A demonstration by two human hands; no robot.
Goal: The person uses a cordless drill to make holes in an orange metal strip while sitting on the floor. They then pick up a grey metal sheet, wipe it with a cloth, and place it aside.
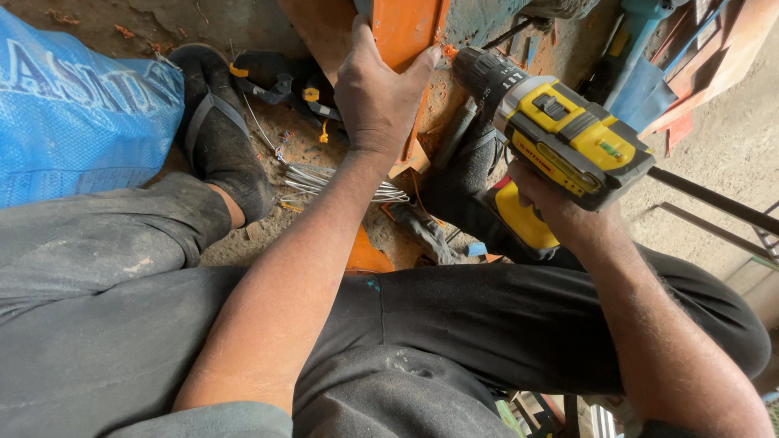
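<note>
Fingers (422, 61) clamp orange metal bar (406, 28), its top cut off.

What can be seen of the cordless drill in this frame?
The cordless drill has a yellow and grey plastic body, a black chuck pointing left toward the orange metal piece, and a yellow-black battery base. It is held roughly level, tilted slightly. The right hand wraps its grip from below; the left hand holds the orange piece beside the chuck.

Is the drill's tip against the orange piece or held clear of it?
Against it: the drill in the right hand points its chuck into the orange metal piece, gripped by the left hand.
</note>
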